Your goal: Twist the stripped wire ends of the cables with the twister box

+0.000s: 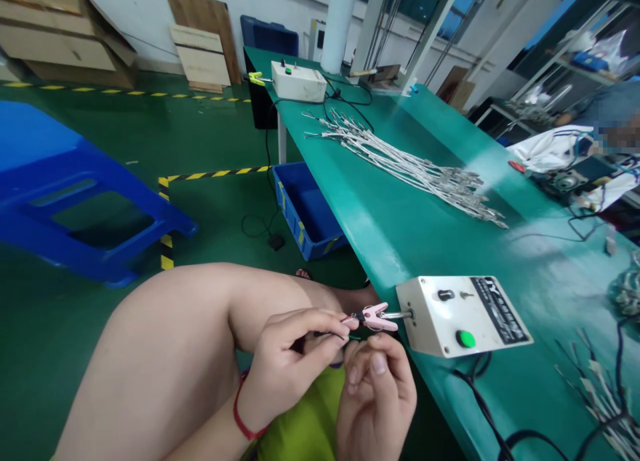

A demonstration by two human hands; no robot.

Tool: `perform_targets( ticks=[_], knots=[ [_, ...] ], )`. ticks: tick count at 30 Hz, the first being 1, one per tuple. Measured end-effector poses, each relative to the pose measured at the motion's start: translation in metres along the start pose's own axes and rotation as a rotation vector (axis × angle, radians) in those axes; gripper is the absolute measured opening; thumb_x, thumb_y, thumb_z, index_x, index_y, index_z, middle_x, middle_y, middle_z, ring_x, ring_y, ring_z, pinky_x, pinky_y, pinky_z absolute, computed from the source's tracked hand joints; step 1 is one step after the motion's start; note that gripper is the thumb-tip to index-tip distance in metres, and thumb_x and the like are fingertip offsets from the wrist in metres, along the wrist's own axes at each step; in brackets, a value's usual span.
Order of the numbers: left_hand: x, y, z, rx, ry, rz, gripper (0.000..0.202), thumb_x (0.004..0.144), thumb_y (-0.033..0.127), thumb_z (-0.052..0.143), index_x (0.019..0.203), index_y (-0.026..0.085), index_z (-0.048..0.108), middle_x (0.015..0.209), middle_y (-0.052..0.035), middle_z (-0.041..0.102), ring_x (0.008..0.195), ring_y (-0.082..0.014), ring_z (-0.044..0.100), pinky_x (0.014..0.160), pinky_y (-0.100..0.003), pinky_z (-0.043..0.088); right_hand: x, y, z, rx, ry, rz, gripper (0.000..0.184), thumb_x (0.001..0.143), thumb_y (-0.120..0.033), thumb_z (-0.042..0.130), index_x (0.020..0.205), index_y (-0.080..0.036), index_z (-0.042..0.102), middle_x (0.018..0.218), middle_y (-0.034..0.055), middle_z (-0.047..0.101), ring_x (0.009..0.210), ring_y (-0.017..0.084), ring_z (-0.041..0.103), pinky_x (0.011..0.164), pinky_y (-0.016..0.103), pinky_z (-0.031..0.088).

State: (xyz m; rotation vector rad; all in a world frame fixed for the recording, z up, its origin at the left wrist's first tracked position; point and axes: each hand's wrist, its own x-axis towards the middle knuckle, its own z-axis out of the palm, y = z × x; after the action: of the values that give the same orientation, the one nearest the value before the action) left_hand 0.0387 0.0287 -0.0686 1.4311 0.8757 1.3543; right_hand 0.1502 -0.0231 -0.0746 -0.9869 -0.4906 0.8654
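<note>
Head view: L hand pinches wire between fingertips, right at pink spring clip on rod of white test box, by counter's edge. R hand curled just below; grip unclear.

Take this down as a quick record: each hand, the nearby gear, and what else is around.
Left hand: pinches a thin wire end at the pink spring clip
Right hand: curled just below the clip; any grip is unclear
Clip mount: metal rod from a white control box with a green button
Surface: green workbench
On bench: bundled wires with metal terminals, second white box
Floor: blue crate, blue plastic stool
Nearby: co-worker in a white sleeve
</note>
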Motion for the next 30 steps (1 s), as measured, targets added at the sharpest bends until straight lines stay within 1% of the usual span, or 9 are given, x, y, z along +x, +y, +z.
perform_targets(
  ticks=[4,7,9,13,17,21,25,28,30],
  knots=[
    [0.003,0.001,0.001,-0.170,-0.083,-0.170,0.016,0.087,0.009,0.076,0.090,0.024,0.081,0.093,-0.0017,0.084,0.084,-0.0200,0.080,0.073,-0.025,0.064,0.000,-0.002,-0.001,-0.066,-0.100,-0.028,0.011,0.084,-0.027,0.084,0.095,-0.023,0.081,0.063,-0.0010,0.066,0.047,0.007,0.050,0.049,0.018,0.043],
    [0.003,0.003,0.002,-0.194,-0.121,-0.226,0.014,0.087,0.011,0.075,0.089,0.024,0.082,0.094,-0.0036,0.085,0.088,-0.0246,0.080,0.077,-0.031,0.065,0.002,-0.001,-0.003,-0.076,-0.092,-0.021,0.006,0.084,-0.026,0.085,0.084,-0.023,0.079,0.073,0.0025,0.073,0.050,0.008,0.054,0.048,0.017,0.041],
    [0.004,0.004,0.002,-0.203,-0.117,-0.257,0.013,0.087,0.014,0.077,0.088,0.026,0.082,0.094,-0.0025,0.085,0.087,-0.0253,0.080,0.075,-0.032,0.065,0.004,0.000,-0.004,-0.062,-0.068,-0.020,0.007,0.085,-0.027,0.084,0.084,-0.023,0.078,0.070,0.0015,0.071,0.050,0.007,0.053,0.050,0.017,0.043],
    [0.006,0.006,0.001,-0.260,-0.091,-0.281,0.011,0.087,0.018,0.077,0.086,0.028,0.081,0.092,-0.0014,0.085,0.085,-0.0259,0.080,0.072,-0.032,0.066,0.007,-0.001,-0.004,-0.024,-0.054,-0.056,0.008,0.090,-0.028,0.079,0.086,-0.023,0.076,0.056,-0.0057,0.052,0.048,0.007,0.046,0.052,0.018,0.044],
    [0.006,0.005,0.002,-0.269,-0.094,-0.287,0.008,0.086,0.020,0.079,0.085,0.028,0.081,0.091,-0.0021,0.084,0.086,-0.0267,0.080,0.073,-0.033,0.067,0.005,-0.001,-0.005,-0.073,-0.087,-0.049,0.010,0.085,-0.028,0.085,0.092,-0.024,0.079,0.062,-0.0026,0.061,0.050,0.007,0.048,0.053,0.019,0.044],
    [0.006,0.004,0.003,-0.231,-0.107,-0.298,0.004,0.088,0.028,0.079,0.084,0.027,0.081,0.093,-0.0047,0.084,0.088,-0.0293,0.080,0.074,-0.038,0.068,0.005,0.000,-0.005,-0.093,-0.068,-0.052,0.006,0.084,-0.025,0.084,0.085,-0.023,0.079,0.066,-0.0008,0.063,0.055,0.008,0.052,0.057,0.021,0.048],
    [0.006,0.005,0.000,-0.265,-0.117,-0.365,0.013,0.087,0.038,0.081,0.082,0.026,0.080,0.075,-0.0039,0.081,0.066,-0.0244,0.076,0.057,-0.032,0.063,0.007,-0.006,-0.003,-0.017,-0.011,-0.069,0.007,0.089,-0.028,0.079,0.090,-0.022,0.077,0.057,-0.0057,0.048,0.051,0.007,0.045,0.055,0.019,0.044],
    [0.005,0.004,-0.003,-0.372,-0.189,-0.388,0.012,0.087,0.038,0.082,0.082,0.027,0.082,0.073,-0.0038,0.079,0.064,-0.0218,0.073,0.057,-0.029,0.059,0.006,-0.013,-0.004,-0.069,-0.087,0.015,0.020,0.087,-0.030,0.081,0.104,-0.022,0.080,0.059,-0.0043,0.051,0.053,0.007,0.046,0.055,0.018,0.045],
    [0.004,0.003,-0.004,-0.396,-0.220,-0.381,0.013,0.087,0.037,0.083,0.082,0.026,0.082,0.073,-0.0038,0.078,0.063,-0.0201,0.071,0.057,-0.028,0.056,0.006,-0.016,-0.004,-0.104,-0.157,0.096,0.024,0.084,-0.031,0.084,0.106,-0.023,0.082,0.060,-0.0032,0.054,0.054,0.007,0.048,0.057,0.019,0.047]
  ],
)
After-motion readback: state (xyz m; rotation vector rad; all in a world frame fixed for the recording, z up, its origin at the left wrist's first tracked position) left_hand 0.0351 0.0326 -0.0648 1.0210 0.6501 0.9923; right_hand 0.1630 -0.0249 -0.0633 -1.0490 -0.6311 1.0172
